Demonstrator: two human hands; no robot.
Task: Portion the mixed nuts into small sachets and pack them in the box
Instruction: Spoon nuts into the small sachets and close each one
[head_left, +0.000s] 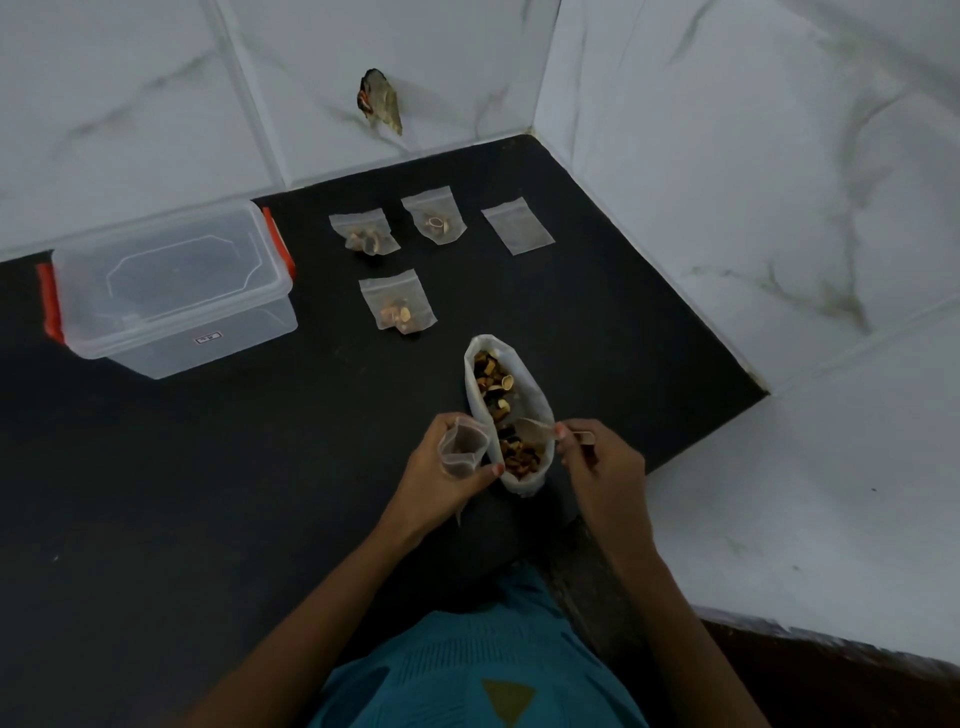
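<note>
Sachets (397, 306): 3 filled, 2 empty | nut bag (536, 400): 1 | box (174, 293): 1

Black countertop (208, 493), white marble-veined wall tiles (753, 182), corner, dim light

Box (171, 275) far L — sachets (397, 309) behind nut bag (537, 402).

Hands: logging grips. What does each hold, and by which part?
Left hand grips a small clear plastic sachet round its body, mouth open. Right hand pinches a small pale scoop by its handle.
</note>
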